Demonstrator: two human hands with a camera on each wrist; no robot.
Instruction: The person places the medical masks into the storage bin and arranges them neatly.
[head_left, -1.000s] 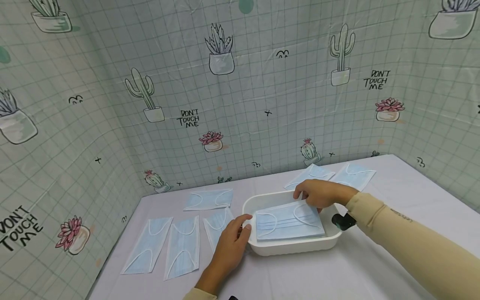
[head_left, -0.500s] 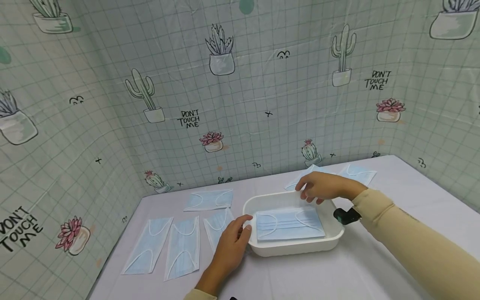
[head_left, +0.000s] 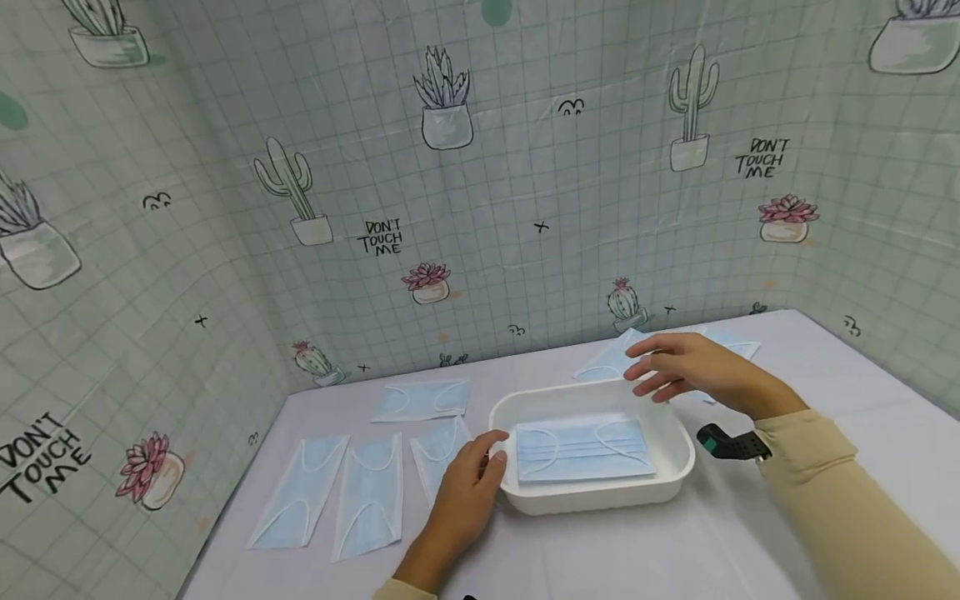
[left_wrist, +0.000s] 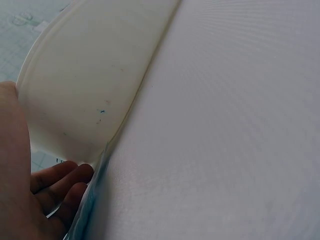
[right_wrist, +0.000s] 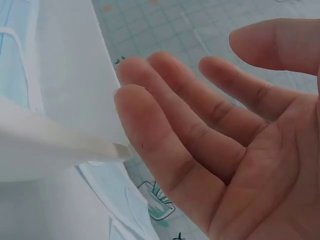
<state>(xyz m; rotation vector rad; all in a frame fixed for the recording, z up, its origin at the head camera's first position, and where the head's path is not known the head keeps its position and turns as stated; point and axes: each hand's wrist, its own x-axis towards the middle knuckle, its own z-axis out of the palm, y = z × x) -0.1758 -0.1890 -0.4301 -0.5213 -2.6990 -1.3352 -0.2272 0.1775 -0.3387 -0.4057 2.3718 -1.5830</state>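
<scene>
A white plastic tray [head_left: 592,498] stands on the table, and a pleated light-blue face mask [head_left: 581,454] with white ear loops lies flat inside it. Whether more masks lie beneath that one is hidden. My left hand [head_left: 465,487] holds the tray's left end, thumb and forefinger at the rim; the left wrist view shows the other fingers bent beside the tray wall [left_wrist: 90,75]. Above the tray's far right corner hovers my right hand [head_left: 705,367], holding nothing. Its fingers are spread and slightly bent in the right wrist view, close to the tray's rim [right_wrist: 60,145].
Left of the tray lie several loose masks, among them one mask [head_left: 303,492] at the far left and another mask [head_left: 422,400] behind. Two more, a mask [head_left: 609,360] and a partly covered mask [head_left: 723,340], lie at the back right. A patterned cloth [head_left: 487,183] encloses the table.
My right hand has let go of the mask in the tray, risen past the rim and moved right toward the back-right masks. The left hand stays at the tray's left end.
</scene>
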